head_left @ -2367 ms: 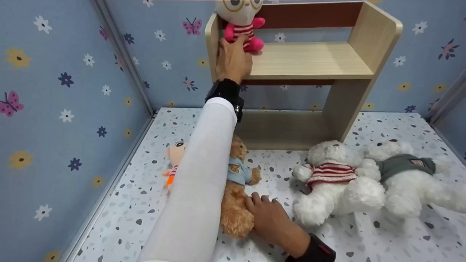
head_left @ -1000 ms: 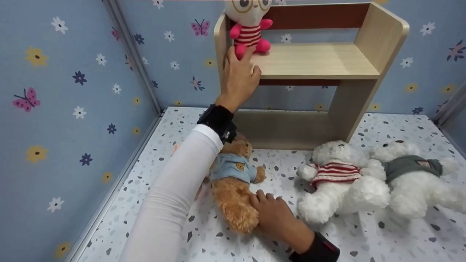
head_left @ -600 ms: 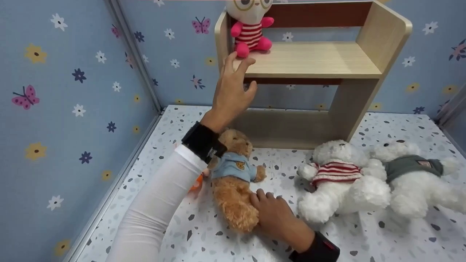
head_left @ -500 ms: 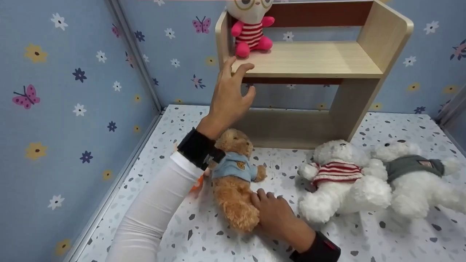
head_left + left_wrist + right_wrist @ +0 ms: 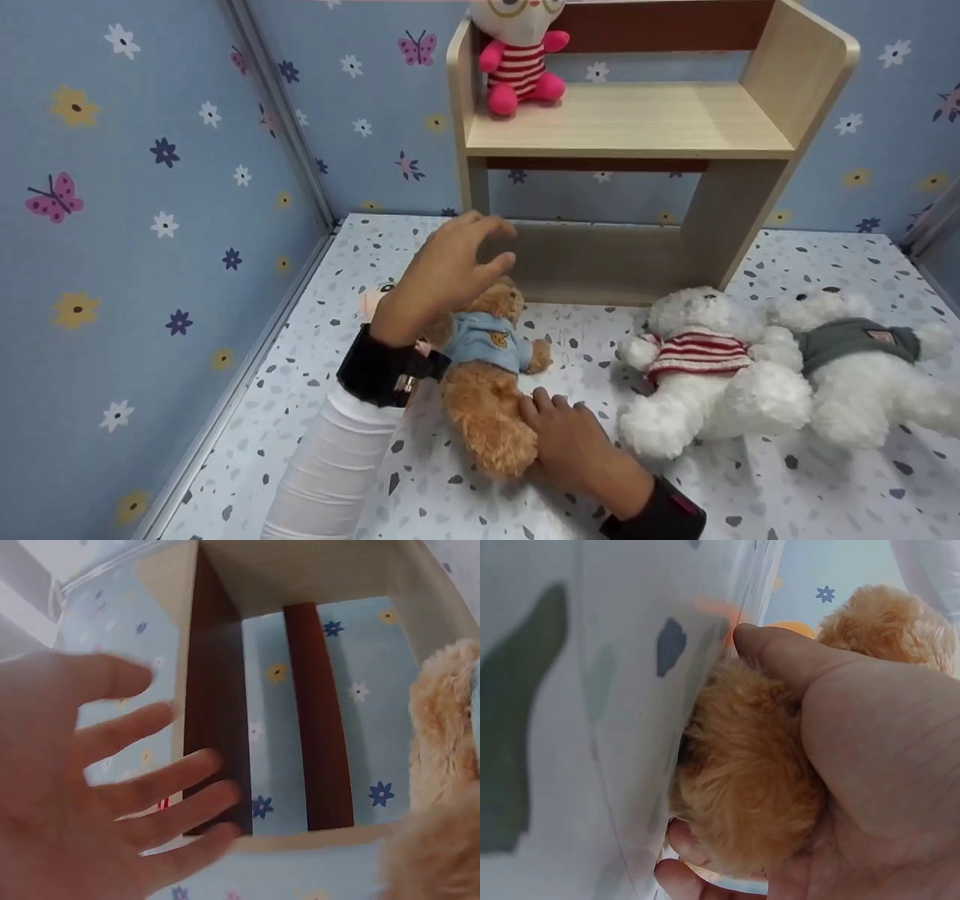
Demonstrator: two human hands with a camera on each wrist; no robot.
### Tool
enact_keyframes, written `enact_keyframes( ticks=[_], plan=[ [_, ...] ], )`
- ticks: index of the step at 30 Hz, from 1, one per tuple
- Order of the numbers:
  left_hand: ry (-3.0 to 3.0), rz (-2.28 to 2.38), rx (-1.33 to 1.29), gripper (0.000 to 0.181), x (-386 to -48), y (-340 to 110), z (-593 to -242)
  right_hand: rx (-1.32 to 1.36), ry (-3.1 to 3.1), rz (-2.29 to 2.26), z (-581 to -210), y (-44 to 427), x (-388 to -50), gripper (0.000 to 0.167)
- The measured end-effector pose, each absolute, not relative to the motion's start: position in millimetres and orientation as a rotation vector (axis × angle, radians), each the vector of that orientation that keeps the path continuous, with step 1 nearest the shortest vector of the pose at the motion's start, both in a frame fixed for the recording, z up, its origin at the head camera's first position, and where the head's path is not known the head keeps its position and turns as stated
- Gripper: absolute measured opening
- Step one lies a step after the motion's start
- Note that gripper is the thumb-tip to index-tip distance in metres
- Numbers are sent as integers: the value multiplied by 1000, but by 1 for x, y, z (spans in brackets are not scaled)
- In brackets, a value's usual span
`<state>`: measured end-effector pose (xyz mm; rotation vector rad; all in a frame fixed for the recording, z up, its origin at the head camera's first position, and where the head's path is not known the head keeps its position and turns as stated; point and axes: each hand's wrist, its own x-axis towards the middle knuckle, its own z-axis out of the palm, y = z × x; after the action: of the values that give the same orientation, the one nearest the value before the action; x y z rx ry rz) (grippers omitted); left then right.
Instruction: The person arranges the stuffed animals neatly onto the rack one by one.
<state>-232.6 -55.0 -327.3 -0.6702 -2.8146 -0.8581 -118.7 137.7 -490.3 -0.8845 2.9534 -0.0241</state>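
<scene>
My left hand [image 5: 450, 270] hangs over the head of a brown teddy bear [image 5: 487, 390] in a light blue sweater, holding nothing. In the left wrist view that hand's fingers are spread, slightly blurred. My right hand [image 5: 574, 442] grips a leg of the bear, which lies on its back; the right wrist view shows thumb and fingers curled around the furry leg [image 5: 750, 772]. On the upper shelf at left sits a plush toy [image 5: 519, 71] with glasses, a striped body and pink limbs, its head top cut off. Another plush doll [image 5: 373, 300] is mostly hidden behind my left arm.
A small wooden shelf unit [image 5: 630, 142] stands at the back of the speckled table [image 5: 300, 450]. To the right lie two white plush bears, one in a striped sweater [image 5: 694, 356] and one in a grey-green sweater [image 5: 851, 345]. Flowered walls enclose the back and left.
My left hand has let go of the pink-limbed plush toy, leaving it seated on the upper shelf, and has come down over the teddy bear's head. The right hand keeps its grip.
</scene>
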Motion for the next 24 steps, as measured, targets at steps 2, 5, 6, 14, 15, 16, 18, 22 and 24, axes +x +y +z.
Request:
enact_keyframes(
  ticks=[2,5,6,14,15,16,18,22,24],
  plan=[
    [-2868,-865,-687,36,-233,-62,-336,-884,2952,-24,-490,138,-120,75],
    [-2874,-888,-672,36,-235,-71,-350,-886,2945,-25,-490,139,-121,78],
    [-2880,-893,-654,35,-235,-74,-354,-888,2944,-28,-490,139,-121,77],
    [-3082,-804,-486,48,-230,-89,-371,-886,2941,-5,-489,139,-122,71],
    [-3103,-797,-465,53,-230,-91,-373,-884,2938,-5,-489,139,-123,70],
    [-3129,-795,-435,58,-229,-93,-374,-882,2936,-12,-489,139,-123,68],
    [-3187,-790,-389,71,-227,-96,-377,-876,2926,-41,-490,138,-123,64],
    [-3306,-804,-334,90,-225,-96,-380,-838,2905,-131,-492,139,-123,62],
    [-3330,-819,-335,96,-226,-93,-380,-817,2905,-147,-492,142,-123,64]
  ],
)
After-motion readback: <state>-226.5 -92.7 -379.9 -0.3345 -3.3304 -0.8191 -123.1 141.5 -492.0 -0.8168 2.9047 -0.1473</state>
